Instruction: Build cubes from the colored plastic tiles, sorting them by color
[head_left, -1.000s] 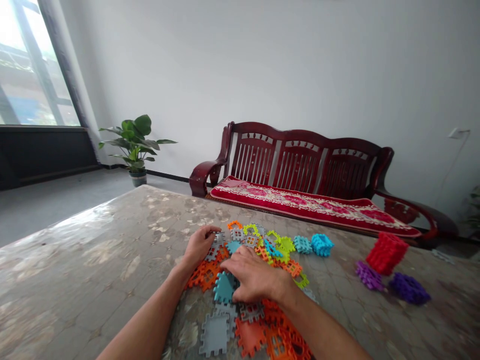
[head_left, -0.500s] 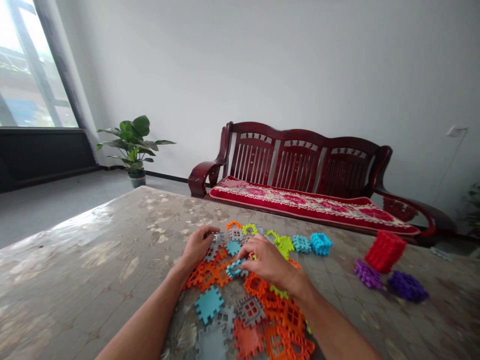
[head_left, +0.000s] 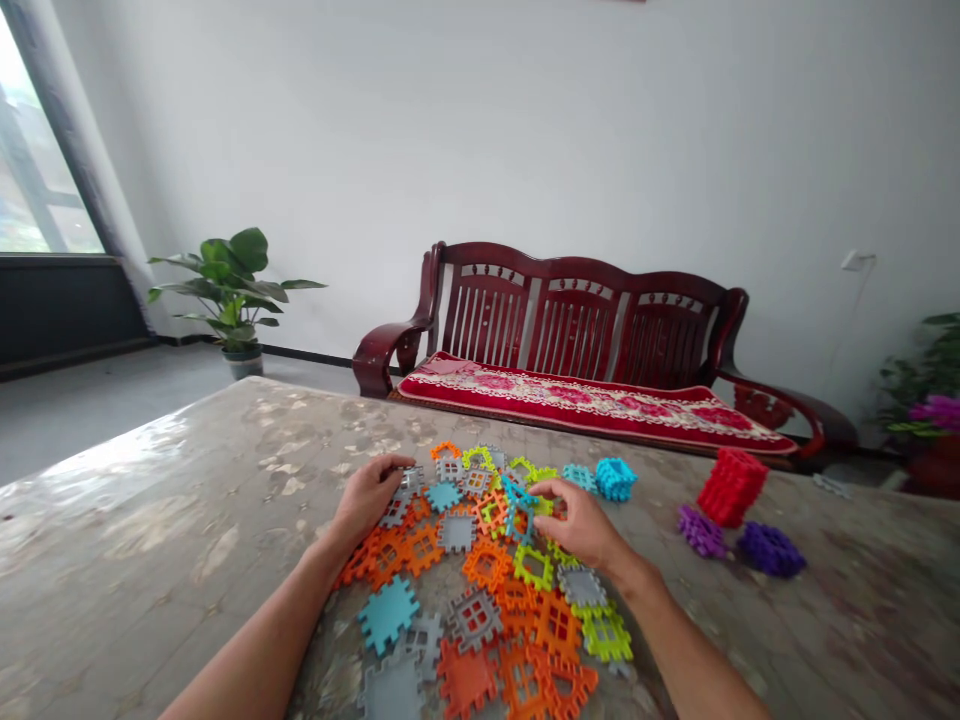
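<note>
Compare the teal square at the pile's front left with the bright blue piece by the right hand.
Pose: the teal square lies flat; the bright blue piece is raised at an angle.
Face: the teal square is solid, the bright blue piece open-framed.
Contact: no hand touches the teal square; the bright blue piece is at the right hand's fingertips, grip unclear.
Shared: both are bluish.
</note>
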